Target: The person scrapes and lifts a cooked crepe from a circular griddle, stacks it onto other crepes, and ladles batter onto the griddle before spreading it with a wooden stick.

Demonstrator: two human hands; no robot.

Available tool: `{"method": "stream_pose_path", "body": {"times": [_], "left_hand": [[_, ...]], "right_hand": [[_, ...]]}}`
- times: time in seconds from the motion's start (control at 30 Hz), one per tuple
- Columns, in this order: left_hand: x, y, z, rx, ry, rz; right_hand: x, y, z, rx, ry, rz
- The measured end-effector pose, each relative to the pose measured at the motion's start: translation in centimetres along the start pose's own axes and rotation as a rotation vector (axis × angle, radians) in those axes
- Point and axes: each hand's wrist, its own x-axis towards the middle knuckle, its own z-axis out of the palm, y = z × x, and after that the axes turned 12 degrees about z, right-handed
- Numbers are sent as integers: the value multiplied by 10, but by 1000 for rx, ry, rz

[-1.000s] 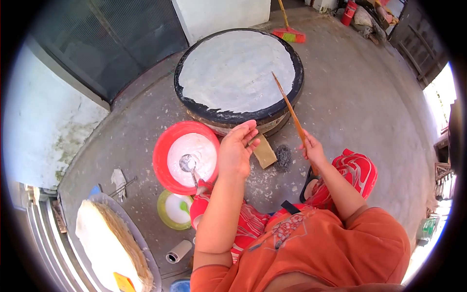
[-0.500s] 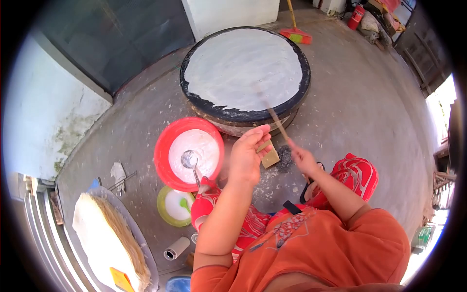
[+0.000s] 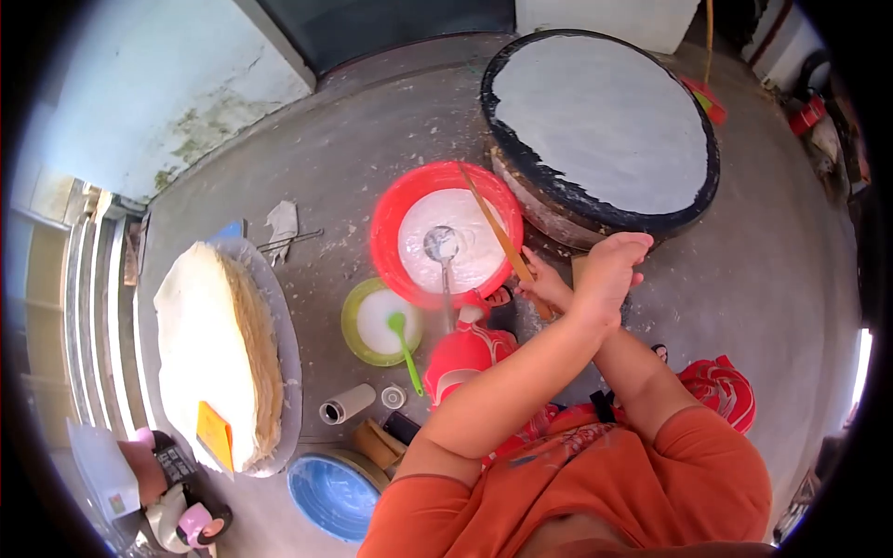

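Note:
My right hand (image 3: 549,282) grips a long flat wooden spatula (image 3: 498,226) near its lower end. The blade slants over the right side of a red basin (image 3: 383,232) of white batter; whether it touches the batter I cannot tell. A metal ladle (image 3: 441,245) rests in that basin. Crossing above my right forearm is my left hand (image 3: 614,265), its fingers stretched out and holding nothing that I can see. At the upper right stands a large round black griddle (image 3: 521,139), its top coated with a thin white layer (image 3: 605,121).
A green bowl (image 3: 349,321) of white liquid holds a green spoon (image 3: 400,327). Left of it, a tall stack of thin pancakes (image 3: 209,325) lies on a grey tray (image 3: 290,372) with an orange scraper (image 3: 215,434). Nearby are a blue basin (image 3: 326,498) and a flask (image 3: 348,404).
The view has swung left. My right hand has brought the spatula from the griddle to over the red basin, passing under my left arm. My arms are now crossed.

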Motion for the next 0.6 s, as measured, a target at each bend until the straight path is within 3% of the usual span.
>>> {"method": "stream_pose_path", "body": {"times": [0.07,0.13,0.2,0.23,0.27,0.33,0.4,0.43,0.5,0.6], "left_hand": [[2,2,-2,-3,-11,-2],[3,4,-6,-10,-8,-3],[3,8,-7,9,4,-3],[3,10,-8,4,10,9],[1,13,-10,17,8,20],[-1,19,-13,32,17,46],[-5,30,-20,-13,44,185],[-11,44,-22,-1,85,245],[-28,73,-35,-51,153,503],[-61,107,-83,174,400,1051]], "right_hand": [[9,20,-5,-32,52,65],[6,49,-13,36,35,-12],[-12,57,-22,-311,196,136],[-7,81,-45,-323,189,135],[13,122,-77,-26,235,254],[-15,119,-62,-168,255,112],[-71,88,-28,-634,207,103],[-82,97,-36,-670,188,370],[-90,145,-62,-820,197,219],[-113,151,-68,-701,136,372]]}}
